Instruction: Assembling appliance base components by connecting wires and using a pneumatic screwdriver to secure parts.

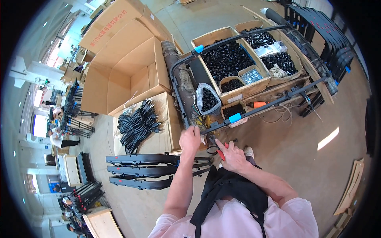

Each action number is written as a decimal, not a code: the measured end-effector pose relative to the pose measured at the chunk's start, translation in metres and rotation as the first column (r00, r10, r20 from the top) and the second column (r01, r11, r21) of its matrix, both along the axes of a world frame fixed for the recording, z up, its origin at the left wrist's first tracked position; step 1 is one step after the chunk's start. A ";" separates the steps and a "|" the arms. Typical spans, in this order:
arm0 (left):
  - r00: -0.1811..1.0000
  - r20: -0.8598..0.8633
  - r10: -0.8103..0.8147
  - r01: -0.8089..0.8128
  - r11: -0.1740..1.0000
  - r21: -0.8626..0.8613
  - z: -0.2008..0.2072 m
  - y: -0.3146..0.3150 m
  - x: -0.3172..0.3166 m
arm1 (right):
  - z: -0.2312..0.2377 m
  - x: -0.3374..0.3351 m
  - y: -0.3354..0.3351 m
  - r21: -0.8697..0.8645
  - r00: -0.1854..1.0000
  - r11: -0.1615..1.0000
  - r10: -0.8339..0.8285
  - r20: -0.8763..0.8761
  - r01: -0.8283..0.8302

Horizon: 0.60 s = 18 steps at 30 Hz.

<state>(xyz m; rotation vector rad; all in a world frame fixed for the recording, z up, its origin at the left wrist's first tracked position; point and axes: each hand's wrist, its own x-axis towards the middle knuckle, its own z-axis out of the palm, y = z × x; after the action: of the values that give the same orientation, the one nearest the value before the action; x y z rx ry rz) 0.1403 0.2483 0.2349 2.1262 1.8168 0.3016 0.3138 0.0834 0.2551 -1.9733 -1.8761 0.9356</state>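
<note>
A black tubular metal frame with bits of blue tape lies across the workbench in front of me. My left hand is closed on its near left corner. In my right hand is a pair of red-handled pliers, fingers wrapped round the grips. The jaws point up toward the frame's near bar, close to my left hand. What they touch there is too small to make out. A thin black cable loop hangs just beside the pliers.
Wooden boxes of small black parts and a tray of silver screws stand on the bench. Left are an open cardboard box, bundled black cables and stacked black bars. An orange-handled tool lies under the frame.
</note>
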 end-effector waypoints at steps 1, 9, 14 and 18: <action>1.000 0.004 -0.017 0.017 1.000 -0.001 0.003 0.009 0.004 | -0.001 -0.007 -0.001 -0.001 1.000 1.000 -0.017 0.004 0.017; 0.767 0.131 -0.629 0.590 0.770 0.242 -0.017 0.052 0.027 | -0.013 -0.062 0.003 0.083 0.958 0.965 -0.256 0.125 0.248; 0.898 -0.017 -0.441 0.441 0.896 0.058 -0.029 0.046 0.015 | -0.013 -0.082 0.004 0.117 0.919 0.942 -0.333 0.211 0.314; 0.905 -0.009 -0.426 0.426 0.904 0.046 -0.026 0.041 0.021 | -0.022 -0.093 0.004 0.215 0.870 0.918 -0.388 0.305 0.334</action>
<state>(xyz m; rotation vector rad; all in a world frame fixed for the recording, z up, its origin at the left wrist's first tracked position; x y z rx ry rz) 0.1618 0.2892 0.2088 2.4782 1.2997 0.2359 0.2211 0.0875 0.2335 -2.3905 -1.5802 0.3433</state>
